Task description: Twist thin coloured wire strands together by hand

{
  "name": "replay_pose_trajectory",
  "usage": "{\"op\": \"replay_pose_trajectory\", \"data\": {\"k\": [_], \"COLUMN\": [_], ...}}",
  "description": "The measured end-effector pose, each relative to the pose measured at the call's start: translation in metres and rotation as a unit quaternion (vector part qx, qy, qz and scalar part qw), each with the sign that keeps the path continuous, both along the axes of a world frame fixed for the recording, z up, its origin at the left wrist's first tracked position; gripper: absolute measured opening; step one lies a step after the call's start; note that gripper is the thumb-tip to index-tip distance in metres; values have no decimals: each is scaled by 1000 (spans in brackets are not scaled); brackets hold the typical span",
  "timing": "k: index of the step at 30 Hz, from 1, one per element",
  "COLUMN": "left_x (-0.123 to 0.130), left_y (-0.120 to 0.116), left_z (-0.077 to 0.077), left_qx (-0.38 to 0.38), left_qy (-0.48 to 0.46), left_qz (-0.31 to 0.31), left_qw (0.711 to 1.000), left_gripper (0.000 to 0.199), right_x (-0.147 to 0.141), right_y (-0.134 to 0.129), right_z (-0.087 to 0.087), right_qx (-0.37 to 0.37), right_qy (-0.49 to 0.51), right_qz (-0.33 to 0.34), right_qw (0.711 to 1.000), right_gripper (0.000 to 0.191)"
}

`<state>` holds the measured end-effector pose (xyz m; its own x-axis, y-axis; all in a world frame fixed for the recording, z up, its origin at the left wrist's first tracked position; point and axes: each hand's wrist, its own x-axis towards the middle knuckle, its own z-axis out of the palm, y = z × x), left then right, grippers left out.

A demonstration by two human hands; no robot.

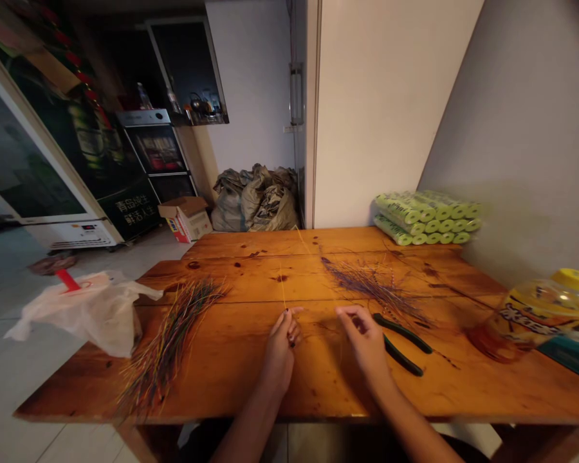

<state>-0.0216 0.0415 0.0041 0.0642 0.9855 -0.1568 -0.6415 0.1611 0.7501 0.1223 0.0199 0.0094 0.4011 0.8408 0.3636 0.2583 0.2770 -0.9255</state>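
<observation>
From my remote seat I see one thin, pale wire [284,292] standing out of the left hand [282,341], above the middle of the tabletop [244,328]; its long axis runs away from the person, far tip leaning slightly left. The left hand pinches its near end between thumb and finger. The right hand [365,337] has thumb and fingertips drawn together, but I can't tell whether they grip anything. Beside it lie pliers [408,341], handles slanting toward the near right. The tabletop is planked, knotty, orange-brown wood, standing on a tiled floor [77,444], with sacks [258,202] and a box [188,222] beyond. I make out a bristly, multicoloured left bundle [176,337], a looser purplish right bundle [376,289], a crumpled plastic bag [101,315], stacked green rolls [427,222] and a rounded, yellow-capped bottle [525,318].
</observation>
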Motion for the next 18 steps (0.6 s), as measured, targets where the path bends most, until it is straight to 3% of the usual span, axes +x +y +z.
{"op": "replay_pose_trajectory", "data": {"k": [3,6,18], "left_x": [1,3,9], "left_y": [-2,-4,-8], "left_z": [0,-1,-7], "left_qx": [0,-12,-3], "left_qy": [-2,-6,-36], "left_qz": [6,-4,-38], "left_qw": [1000,1000,999], "left_gripper": [32,29,28], "right_x": [-20,-30,-38], "right_y": [-9,-10,-6], "right_z": [-5,-9,-12], "right_qx": [-44,-59,-73], "right_qy": [46,57,118], "right_qz": [88,133,170], "right_qw": [994,988,976], "right_gripper": [27,26,25]}}
